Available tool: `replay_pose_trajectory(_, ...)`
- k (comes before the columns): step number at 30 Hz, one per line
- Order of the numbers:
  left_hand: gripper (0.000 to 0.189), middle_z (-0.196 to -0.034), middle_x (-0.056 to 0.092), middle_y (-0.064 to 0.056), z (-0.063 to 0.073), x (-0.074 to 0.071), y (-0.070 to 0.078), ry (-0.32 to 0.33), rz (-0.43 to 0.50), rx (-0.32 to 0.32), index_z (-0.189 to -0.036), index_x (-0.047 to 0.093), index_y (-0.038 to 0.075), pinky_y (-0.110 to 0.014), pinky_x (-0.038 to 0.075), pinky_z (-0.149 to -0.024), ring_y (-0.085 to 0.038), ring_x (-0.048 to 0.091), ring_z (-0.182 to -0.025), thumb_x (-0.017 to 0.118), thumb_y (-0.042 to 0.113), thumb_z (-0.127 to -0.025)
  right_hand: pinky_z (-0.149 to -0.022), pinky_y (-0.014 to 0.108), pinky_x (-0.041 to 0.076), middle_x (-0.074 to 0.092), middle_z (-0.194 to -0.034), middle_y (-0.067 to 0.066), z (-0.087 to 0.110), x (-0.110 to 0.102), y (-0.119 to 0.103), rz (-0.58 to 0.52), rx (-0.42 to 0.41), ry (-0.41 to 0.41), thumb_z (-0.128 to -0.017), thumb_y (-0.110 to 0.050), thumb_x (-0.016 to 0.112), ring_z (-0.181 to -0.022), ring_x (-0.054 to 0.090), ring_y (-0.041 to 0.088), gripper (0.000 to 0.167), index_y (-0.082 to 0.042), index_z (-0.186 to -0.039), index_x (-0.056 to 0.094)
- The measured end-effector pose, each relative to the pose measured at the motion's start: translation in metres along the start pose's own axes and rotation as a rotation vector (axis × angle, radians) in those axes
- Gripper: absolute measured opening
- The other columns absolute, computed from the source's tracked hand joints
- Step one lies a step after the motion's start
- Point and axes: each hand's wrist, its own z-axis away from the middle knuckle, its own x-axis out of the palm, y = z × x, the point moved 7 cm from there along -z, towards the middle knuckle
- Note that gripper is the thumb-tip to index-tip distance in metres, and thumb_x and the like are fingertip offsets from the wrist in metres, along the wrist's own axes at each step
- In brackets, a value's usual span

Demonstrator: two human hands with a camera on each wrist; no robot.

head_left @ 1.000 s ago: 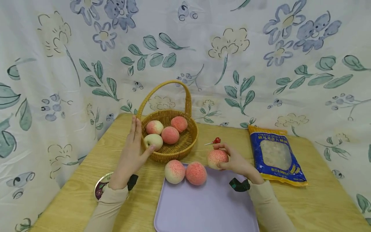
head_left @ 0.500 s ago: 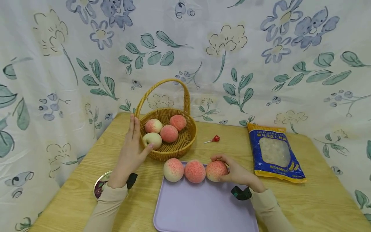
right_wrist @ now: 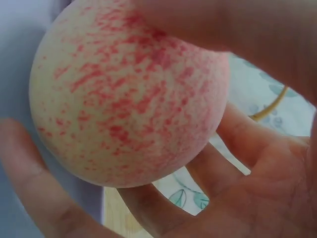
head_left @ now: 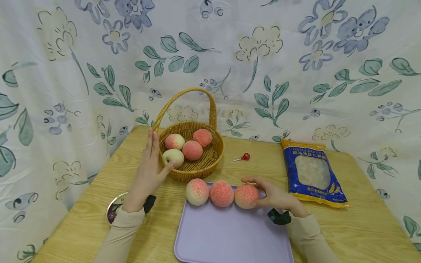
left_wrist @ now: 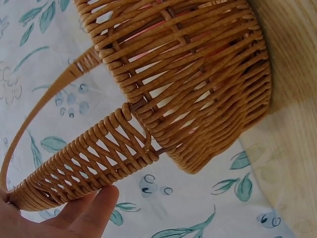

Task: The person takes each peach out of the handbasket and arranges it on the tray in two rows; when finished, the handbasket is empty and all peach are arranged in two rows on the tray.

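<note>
In the head view, my left hand rests against the left side of a wicker basket, fingers straight along the handle's base and thumb at the rim. Several peaches lie inside, including a pale one near the thumb. My right hand has its thumb and curled fingers around a red-speckled peach at the far edge of a lilac tray. To its left, a peach and a pale-pink peach complete a row. The right wrist view shows the held peach close up.
A red lollipop lies behind the tray. To the right is a blue and yellow pasta bag. A round tin lid sits partly under the left forearm. Floral cloth hangs behind the wooden table.
My right hand has brought its peach down and nearer onto the tray, in line with the other two, then shifted slightly right with its fingers loosening. The left hand stays at the basket.
</note>
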Motion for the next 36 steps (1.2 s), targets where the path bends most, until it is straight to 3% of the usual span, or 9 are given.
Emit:
replay_pose_trajectory(5,0.093,-0.165,-0.009,-0.01,-0.001,0.0,0.0,-0.006,0.003,-0.002,-0.156,-0.01,0.024,-0.069,0.026,-0.106,-0.047,0.015,-0.145,0.035,0.072,-0.091,-0.097,0.017,0.042,0.038,-0.148,0.025,0.0,0.0,0.0,0.02,0.009,-0.004,-0.082,-0.012,0.076,-0.136,0.034,0.05,0.073,-0.001,-0.144,0.039)
replay_pose_trajectory(9,0.093,-0.164,-0.009,-0.011,-0.001,-0.001,0.001,-0.007,-0.004,0.008,-0.156,-0.011,0.023,-0.068,0.026,-0.106,-0.047,0.017,-0.144,0.032,0.073,-0.09,-0.093,0.035,0.049,0.032,-0.15,0.028,0.003,-0.002,0.0,-0.016,0.066,-0.031,-0.085,-0.013,0.073,-0.134,0.032,0.053,0.074,0.002,-0.146,0.033)
replay_pose_trajectory(13,0.092,-0.165,-0.01,-0.01,-0.002,-0.002,0.002,-0.011,-0.01,0.012,-0.156,-0.01,0.022,-0.067,0.027,-0.107,-0.048,0.022,-0.142,0.034,0.071,-0.092,-0.096,0.055,0.045,0.031,-0.15,0.03,0.005,-0.012,-0.004,-0.005,0.117,-0.035,-0.09,-0.015,0.067,-0.133,0.034,0.054,0.069,0.001,-0.147,0.031)
replay_pose_trajectory(19,0.092,-0.164,-0.007,-0.014,0.0,-0.003,0.001,-0.025,-0.016,-0.015,-0.156,-0.01,0.021,-0.066,0.028,-0.107,-0.048,0.021,-0.143,0.049,0.058,-0.095,-0.1,0.059,0.042,0.034,-0.15,0.028,-0.01,-0.034,-0.021,0.062,0.12,0.0,-0.093,-0.017,0.064,-0.134,0.037,0.05,0.063,-0.002,-0.146,0.034)
replay_pose_trajectory(28,0.091,-0.164,-0.011,-0.008,0.001,-0.004,0.001,-0.01,-0.015,-0.004,-0.156,-0.011,0.022,-0.065,0.028,-0.108,-0.047,0.023,-0.142,0.04,0.065,-0.094,-0.104,0.054,0.043,0.04,-0.148,0.024,-0.071,-0.041,-0.057,0.065,0.084,-0.005,-0.095,-0.011,0.06,-0.133,0.042,0.045,0.056,0.0,-0.145,0.037)
replay_pose_trajectory(36,0.094,-0.164,-0.006,-0.015,0.001,-0.003,0.003,0.001,-0.02,0.004,-0.156,-0.009,0.018,-0.062,0.029,-0.108,-0.046,0.028,-0.139,0.03,0.073,-0.091,-0.107,0.05,0.04,0.041,-0.15,0.014,-0.144,-0.031,-0.074,0.076,0.119,-0.029,-0.097,-0.024,0.058,-0.137,0.041,0.035,0.053,-0.01,-0.145,0.041)
